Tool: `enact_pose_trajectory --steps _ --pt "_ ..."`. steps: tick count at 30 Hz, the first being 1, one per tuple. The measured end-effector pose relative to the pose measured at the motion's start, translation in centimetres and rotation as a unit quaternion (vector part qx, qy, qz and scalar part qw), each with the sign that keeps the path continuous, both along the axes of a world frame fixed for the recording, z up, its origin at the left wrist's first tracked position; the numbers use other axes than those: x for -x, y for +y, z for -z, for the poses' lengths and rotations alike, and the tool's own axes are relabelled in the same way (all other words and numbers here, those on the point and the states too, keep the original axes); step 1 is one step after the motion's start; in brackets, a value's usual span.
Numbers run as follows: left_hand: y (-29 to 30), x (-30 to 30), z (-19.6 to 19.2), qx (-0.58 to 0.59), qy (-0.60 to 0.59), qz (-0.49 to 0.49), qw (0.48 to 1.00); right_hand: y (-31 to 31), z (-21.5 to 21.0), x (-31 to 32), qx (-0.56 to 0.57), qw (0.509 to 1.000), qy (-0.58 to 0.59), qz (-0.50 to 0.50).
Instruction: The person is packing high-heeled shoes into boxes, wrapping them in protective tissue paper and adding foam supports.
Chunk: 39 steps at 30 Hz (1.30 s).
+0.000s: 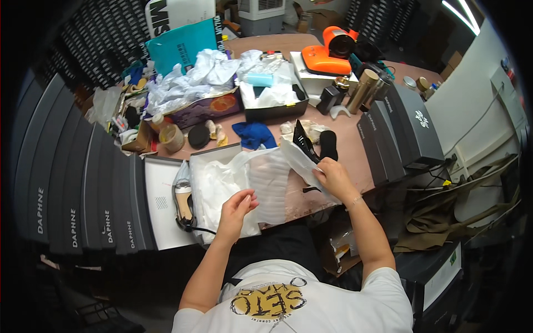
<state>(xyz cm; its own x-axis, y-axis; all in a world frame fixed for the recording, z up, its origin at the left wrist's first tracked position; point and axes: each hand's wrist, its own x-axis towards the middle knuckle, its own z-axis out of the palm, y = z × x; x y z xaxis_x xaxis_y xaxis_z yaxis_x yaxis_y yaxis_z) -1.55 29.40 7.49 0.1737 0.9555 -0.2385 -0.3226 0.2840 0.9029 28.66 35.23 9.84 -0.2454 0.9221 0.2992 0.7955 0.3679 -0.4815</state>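
Note:
My right hand (336, 180) is closed on a black shoe (302, 139) with small perforations and a pale sheet of wrapping along its side. The shoe stands tilted, and its lower part is hidden by the sheet and my fingers. My left hand (236, 213) hovers over the open shoebox with its fingers loosely bent and apart; nothing shows in them. White tissue paper (222, 177) fills that box, and a translucent foam sheet (269, 183) spreads from it toward the right hand. A dark shoe with a beige insole (184, 202) lies just left, on a white box lid (161, 194).
Grey shoeboxes (66, 177) stand in a row at left, and more boxes (408, 127) at right. Behind are a blue cloth (255, 135), a black insole-shaped pad (328, 145), a jar (171, 137), a paper-filled carton (208, 108) and an orange device (327, 55).

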Motion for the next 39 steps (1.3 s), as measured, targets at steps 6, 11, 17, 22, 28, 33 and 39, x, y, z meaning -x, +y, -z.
enact_pose_trajectory --steps 6,11,17,22,28,33,39 --pt "0.4 -2.6 0.7 0.007 -0.185 -0.026 0.982 -10.5 -8.8 9.0 0.090 0.985 -0.035 -0.143" --pt "-1.2 -1.0 2.7 0.062 -0.246 -0.032 0.967 -12.3 -8.8 11.6 0.083 0.969 0.146 -0.182" --pt "-4.3 5.4 2.1 0.220 -0.440 0.085 0.866 -9.2 -7.7 6.0 0.118 0.982 0.146 -0.021" --pt "-9.0 5.0 -0.6 0.251 -0.386 0.215 0.861 -8.8 -2.6 8.9 0.170 0.967 0.163 -0.102" --pt "-10.9 3.3 0.8 0.318 -0.297 0.130 0.891 -10.9 0.3 10.4 0.388 0.861 0.271 -0.188" --pt "-9.0 3.1 3.2 0.300 -0.393 0.178 0.851 -11.5 1.3 10.8 0.420 0.800 0.341 -0.258" --pt "-9.4 0.8 2.6 0.229 -0.296 0.004 0.927 -12.7 0.8 9.4 0.415 0.806 0.383 -0.177"
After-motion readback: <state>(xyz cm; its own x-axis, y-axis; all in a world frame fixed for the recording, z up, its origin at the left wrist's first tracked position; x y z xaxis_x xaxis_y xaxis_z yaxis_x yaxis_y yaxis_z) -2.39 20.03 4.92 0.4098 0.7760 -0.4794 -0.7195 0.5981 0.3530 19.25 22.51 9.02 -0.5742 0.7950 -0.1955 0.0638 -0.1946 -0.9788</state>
